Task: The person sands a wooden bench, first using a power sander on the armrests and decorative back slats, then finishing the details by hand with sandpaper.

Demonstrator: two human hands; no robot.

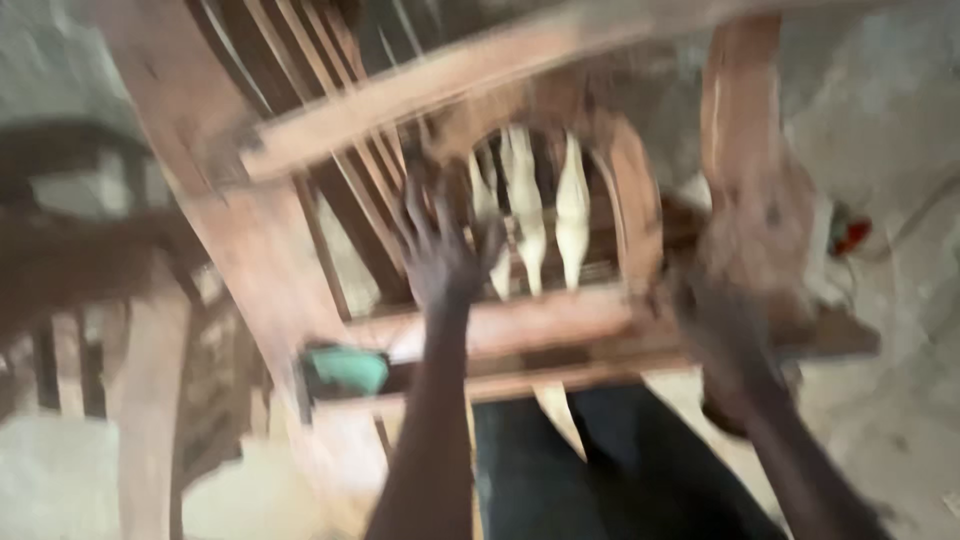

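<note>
Seemingly mid-lift, the left hand [440, 255] reaches spread-fingered into the wooden chair frame [500, 330] while the right hand [725, 340] grips its side, needing firmer purchase.

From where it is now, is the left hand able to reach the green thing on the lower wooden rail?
Probably yes. The left hand rests open on the wooden chair frame, just above the rail, and the green thing lies below and to its left with nothing visibly between them. The picture is blurred, though.
</note>
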